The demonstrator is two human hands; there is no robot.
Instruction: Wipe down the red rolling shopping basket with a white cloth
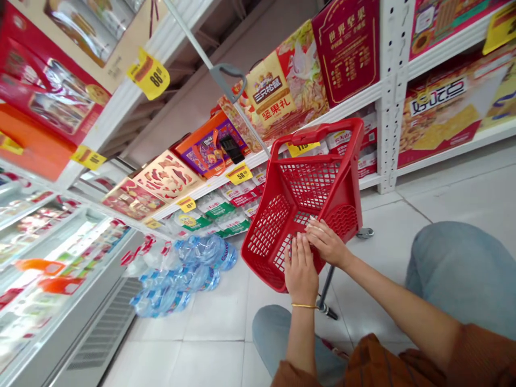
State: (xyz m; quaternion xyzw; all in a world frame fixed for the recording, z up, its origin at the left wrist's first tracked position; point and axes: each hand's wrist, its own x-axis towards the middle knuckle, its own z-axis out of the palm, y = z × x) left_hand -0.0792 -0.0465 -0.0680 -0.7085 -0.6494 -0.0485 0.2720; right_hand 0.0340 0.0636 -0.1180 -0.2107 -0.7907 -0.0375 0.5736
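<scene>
A red plastic shopping basket (pixel 282 215) on wheels stands tilted on the white tile floor in front of me, its long grey handle (pixel 226 75) rising up to the left. My left hand (pixel 300 271), with a thin gold bangle at the wrist, lies flat with fingers stretched out on the basket's near rim. My right hand (pixel 326 242) rests next to it on the same rim, fingers extended and slightly overlapping the left. Neither hand holds anything. The basket looks empty. My knees in blue jeans show below.
Shelves (pixel 363 102) with large red and orange gift boxes and yellow price tags run along the right and back. Shrink-wrapped packs of water bottles (pixel 181 274) lie on the floor at the left, beside an open chiller case (pixel 60 279). White tile floor stretches right.
</scene>
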